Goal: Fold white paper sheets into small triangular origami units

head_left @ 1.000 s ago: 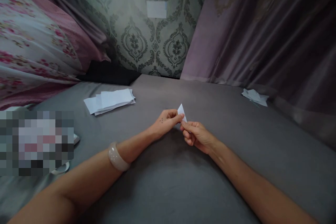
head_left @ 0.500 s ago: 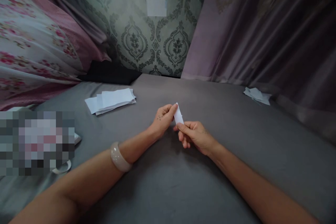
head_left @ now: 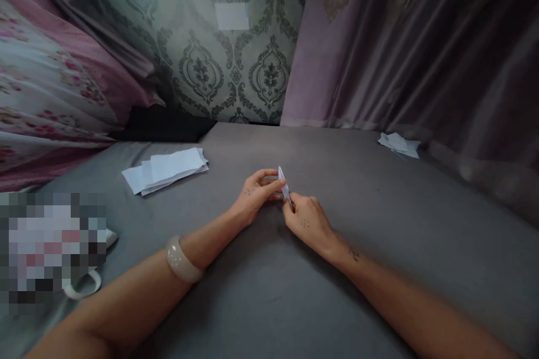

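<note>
Between my two hands stands a small folded piece of white paper [head_left: 283,182], seen nearly edge-on. My left hand [head_left: 257,190] pinches its upper part, thumb on the near side and fingers behind. The lower end is gripped between the thumb and fingers of my right hand [head_left: 309,219], whose back faces up. The paper is held above the grey sheet [head_left: 261,280]. To the left of my left hand lies a loose stack of white paper strips [head_left: 168,169].
A few crumpled white papers [head_left: 400,144] lie at the far right. Black cloth [head_left: 168,123] is at the back left, near a floral curtain [head_left: 50,78]. A blurred-out object [head_left: 54,252] and a white ring [head_left: 84,286] sit at the left. A purple curtain [head_left: 311,67] hangs behind.
The paper has turned from showing its flat face to nearly edge-on. My right hand has rolled so its back faces up. The whole view has shifted slightly right.
</note>
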A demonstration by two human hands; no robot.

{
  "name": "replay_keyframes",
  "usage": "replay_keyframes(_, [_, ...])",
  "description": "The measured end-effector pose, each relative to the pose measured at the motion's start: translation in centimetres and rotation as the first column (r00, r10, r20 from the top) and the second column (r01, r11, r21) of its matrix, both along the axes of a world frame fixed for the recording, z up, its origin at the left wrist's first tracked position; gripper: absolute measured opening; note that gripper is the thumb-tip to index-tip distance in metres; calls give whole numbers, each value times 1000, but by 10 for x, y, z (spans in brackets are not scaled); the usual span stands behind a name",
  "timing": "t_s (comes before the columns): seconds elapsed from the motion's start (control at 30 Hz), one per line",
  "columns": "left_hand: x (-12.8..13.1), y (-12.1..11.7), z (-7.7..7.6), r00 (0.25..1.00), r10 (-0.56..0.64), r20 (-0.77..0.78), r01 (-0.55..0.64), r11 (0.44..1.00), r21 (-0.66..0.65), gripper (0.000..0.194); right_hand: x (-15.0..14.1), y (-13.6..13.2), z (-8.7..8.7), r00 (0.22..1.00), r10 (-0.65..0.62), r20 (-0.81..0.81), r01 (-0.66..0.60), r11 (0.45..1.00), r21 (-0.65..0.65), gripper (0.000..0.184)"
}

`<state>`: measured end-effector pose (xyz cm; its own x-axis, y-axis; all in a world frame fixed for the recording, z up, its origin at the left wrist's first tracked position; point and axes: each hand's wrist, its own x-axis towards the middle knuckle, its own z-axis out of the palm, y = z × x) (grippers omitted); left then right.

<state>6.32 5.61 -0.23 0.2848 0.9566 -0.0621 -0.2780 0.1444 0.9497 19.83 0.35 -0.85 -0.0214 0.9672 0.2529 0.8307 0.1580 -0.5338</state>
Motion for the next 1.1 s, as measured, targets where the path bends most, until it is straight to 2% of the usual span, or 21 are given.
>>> replay_keyframes(0.07, [0,0,-2,1000,-5,26,6,1000,-16,36,0,-1,0,998,4,63,-4,1000,8,23])
replay_keyframes(0.13, [-1,2,-4,999,-13,40,15,999,-34,34,0,-1,0,998,30,46,-31,1000,6,24])
replay_keyframes(0.33, [-4,6,-6,998,-36,59,39,998,-45,35,5,4,2,965,107,-238,-122,991,-49,34])
replay_keyframes(0.43, [-4,4,-4,997,-48,63,51,998,-41,33,6,6,2,919,94,-382,-146,983,-109,35])
replay_keyframes(0.5, [-5,4,-3,997,-55,52,56,998,-28,31,7,7,1,905,67,-421,-139,980,-142,34])
replay_keyframes(0.6, [-5,2,-2,998,-59,24,58,998,17,28,8,9,0,909,40,-415,-114,981,-155,29])
replay_keyframes(0.73, [-3,-1,-3,996,-50,-78,59,991,121,25,10,12,-1,925,15,-380,-56,994,-97,21])
replay_keyframes(0.9, [3,-2,-10,987,-12,-162,47,976,211,25,9,12,0,938,-27,-345,-7,995,-95,26])
replay_keyframes(1.0, [3,-2,-14,960,-26,-279,87,975,207,21,8,11,0,942,-31,-333,0,996,-95,28])
replay_keyframes(1.1, [1,-2,-15,914,-20,-405,123,965,230,26,7,12,0,952,-26,-305,-2,996,-93,29])
